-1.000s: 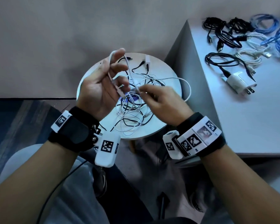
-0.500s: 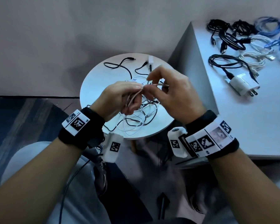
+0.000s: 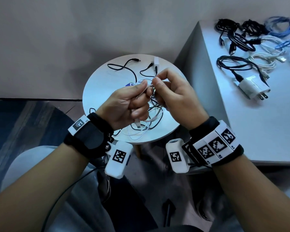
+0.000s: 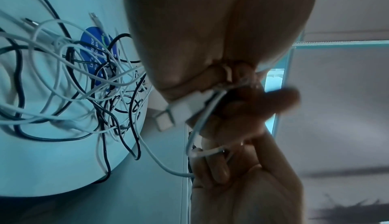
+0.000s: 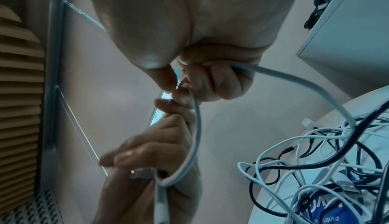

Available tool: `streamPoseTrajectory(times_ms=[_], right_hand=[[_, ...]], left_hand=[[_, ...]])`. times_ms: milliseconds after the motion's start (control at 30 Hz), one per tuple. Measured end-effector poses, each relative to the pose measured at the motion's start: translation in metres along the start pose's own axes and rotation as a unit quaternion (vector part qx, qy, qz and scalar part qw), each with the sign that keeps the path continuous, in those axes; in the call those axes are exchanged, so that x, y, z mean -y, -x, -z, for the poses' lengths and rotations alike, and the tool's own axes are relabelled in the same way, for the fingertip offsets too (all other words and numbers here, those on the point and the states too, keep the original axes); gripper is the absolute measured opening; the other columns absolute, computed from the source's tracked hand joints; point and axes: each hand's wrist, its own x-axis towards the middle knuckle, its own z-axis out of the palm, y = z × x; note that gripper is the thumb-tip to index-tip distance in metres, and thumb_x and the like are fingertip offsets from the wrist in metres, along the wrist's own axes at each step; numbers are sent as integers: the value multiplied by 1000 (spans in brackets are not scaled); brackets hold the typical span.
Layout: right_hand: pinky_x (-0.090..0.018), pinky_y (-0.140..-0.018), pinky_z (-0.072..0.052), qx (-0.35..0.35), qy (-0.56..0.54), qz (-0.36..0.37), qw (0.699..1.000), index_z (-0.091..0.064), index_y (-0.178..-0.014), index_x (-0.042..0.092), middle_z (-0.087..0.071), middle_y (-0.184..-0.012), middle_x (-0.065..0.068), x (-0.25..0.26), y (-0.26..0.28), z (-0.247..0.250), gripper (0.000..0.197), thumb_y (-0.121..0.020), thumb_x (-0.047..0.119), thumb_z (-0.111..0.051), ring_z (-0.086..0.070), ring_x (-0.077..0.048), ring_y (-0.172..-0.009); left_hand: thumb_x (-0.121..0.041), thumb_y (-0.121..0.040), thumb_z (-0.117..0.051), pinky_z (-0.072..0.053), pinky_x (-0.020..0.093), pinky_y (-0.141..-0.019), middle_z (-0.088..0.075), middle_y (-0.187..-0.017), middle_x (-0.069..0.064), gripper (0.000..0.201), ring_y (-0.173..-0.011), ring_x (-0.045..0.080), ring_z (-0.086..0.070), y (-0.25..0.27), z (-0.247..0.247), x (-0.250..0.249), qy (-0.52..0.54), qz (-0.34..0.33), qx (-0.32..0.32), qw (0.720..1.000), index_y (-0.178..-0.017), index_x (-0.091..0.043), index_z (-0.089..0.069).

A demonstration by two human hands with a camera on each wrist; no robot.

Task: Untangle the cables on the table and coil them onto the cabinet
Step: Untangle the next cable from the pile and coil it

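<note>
A tangle of black and white cables (image 3: 141, 128) (image 4: 88, 81) (image 5: 328, 169) lies on the small round white table (image 3: 104, 81). My left hand (image 3: 131, 104) is curled round a white cable (image 3: 141, 92), whose USB plug (image 3: 138, 124) (image 4: 179, 109) sticks out below the fist. My right hand (image 3: 171, 97) pinches the same white cable (image 5: 194, 127) close beside the left, both held just above the pile. The white cabinet (image 3: 261, 131) stands to the right, bearing coiled black cables (image 3: 236, 36), white cables (image 3: 266, 56) and blue cables (image 3: 281, 27).
A white charger (image 3: 251, 87) with a black lead lies on the cabinet top. A loose black cable end (image 3: 124, 64) and a white plug (image 3: 156, 61) rest at the table's far side. My knees and the floor are below the table.
Both hands have come together over the pile. The left hand, open with the cable draped across its fingers a second ago, has curled into a fist round it; the right now pinches it alongside.
</note>
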Motion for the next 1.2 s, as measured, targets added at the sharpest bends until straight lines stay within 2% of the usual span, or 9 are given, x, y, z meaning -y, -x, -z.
streamPoseTrajectory(times_ms=[167,333,533,667,767,933,1033,1100,1200], right_hand=[[-34,-58,-46,-14,105,-10,994,-57,-94,20,-66,-80,4,-4,-1,5,18,-103,33,-48,-57,-12,-56],[-40,-80,-48,15,355,-19,935,-50,-111,27,-61,-78,11,-10,5,4,26,-106,46,-33,-64,-27,-84],[-35,-66,-31,101,346,-48,931,-38,-76,35,-47,-66,9,-15,8,3,33,-107,44,-32,-46,-21,-70],[-37,-64,-32,162,365,-15,917,-44,-86,18,-49,-69,2,-12,13,-13,29,-106,37,-37,-47,-22,-68],[-36,-63,-32,176,382,33,907,-39,-83,16,-44,-68,-2,-7,20,-27,23,-100,30,-46,-44,-30,-69],[-32,-56,-37,80,265,61,959,-63,-79,16,-52,-57,4,16,17,-10,17,-81,25,-49,-46,-13,-53],[-30,-57,-37,0,133,71,989,-58,-87,15,-48,-55,8,19,10,3,10,-81,11,-52,-41,-12,-52],[-42,-59,-47,-43,102,91,990,-58,-96,16,-51,-66,4,17,5,7,10,-89,9,-56,-51,-15,-56],[-33,-61,-48,-83,97,77,989,-63,-111,19,-61,-88,3,8,1,6,14,-96,19,-61,-59,-13,-61]], left_hand=[[-28,-108,-29,-44,18,-46,-38,-46,-8,33,-37,3,-41,-1,3,-2,96,-37,-5,995,-100,-10,-55],[-26,-104,-36,-50,20,-51,-35,-50,-4,43,-41,4,-50,-3,13,-9,218,-103,37,970,-127,5,-55],[-18,-107,-40,-61,38,-81,-51,-62,5,44,-75,20,-74,1,45,-39,297,-233,-51,925,-134,17,-47],[-21,-110,-32,-58,36,-87,-62,-81,5,37,-94,21,-74,-5,31,-24,156,-238,-130,950,-113,6,-57],[-18,-111,-32,-57,28,-71,-72,-86,11,29,-84,26,-75,-10,17,-11,-107,-197,-175,959,-129,-3,-48],[-25,-105,-42,-52,30,-58,-65,-72,-1,26,-57,19,-61,-5,14,4,-464,-179,-137,857,-126,-20,-57],[-24,-99,-43,-30,38,-42,-58,-57,16,34,-38,25,-39,-4,12,0,-354,-119,-77,925,-93,7,-57],[-21,-99,-42,-18,45,-44,-51,-48,12,33,-36,20,-28,-3,9,-4,-251,-101,-47,961,-85,5,-57],[-24,-104,-37,-13,40,-46,-41,-43,-3,35,-35,15,-19,0,7,-4,-127,-76,7,989,-94,-3,-62]])
